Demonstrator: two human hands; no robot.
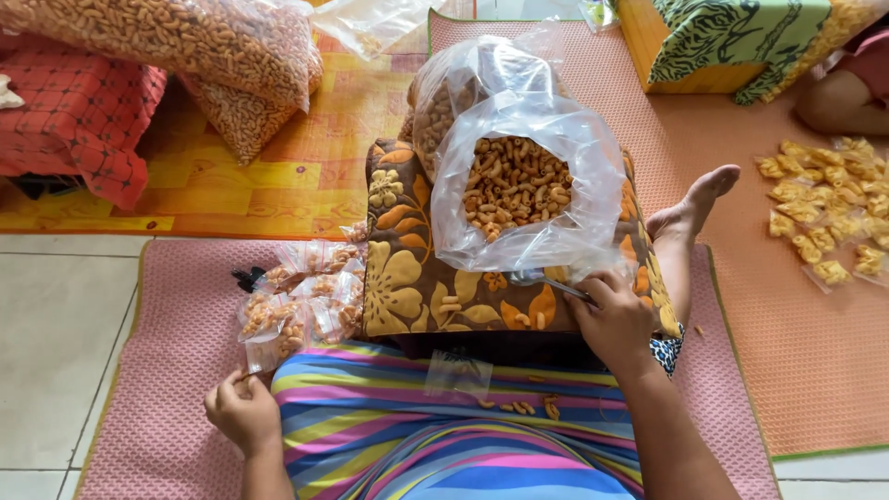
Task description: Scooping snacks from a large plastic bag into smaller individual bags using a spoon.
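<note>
Pink mat [176, 370], right hand [613, 319] gripping spoon [546, 281]

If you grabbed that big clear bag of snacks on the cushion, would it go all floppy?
Probably floppy: the big clear bag is thin, crinkled plastic that slumps on the flowered cushion. Its mouth gapes open, so tilting it would likely spill the curly snacks. Those look dry and brittle, so a hard squeeze might crush some.

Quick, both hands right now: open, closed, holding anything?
Left hand: curled closed on the pink mat beside the small filled bags; nothing visibly held.
Right hand: closed on a metal spoon by the big snack bag.
</note>
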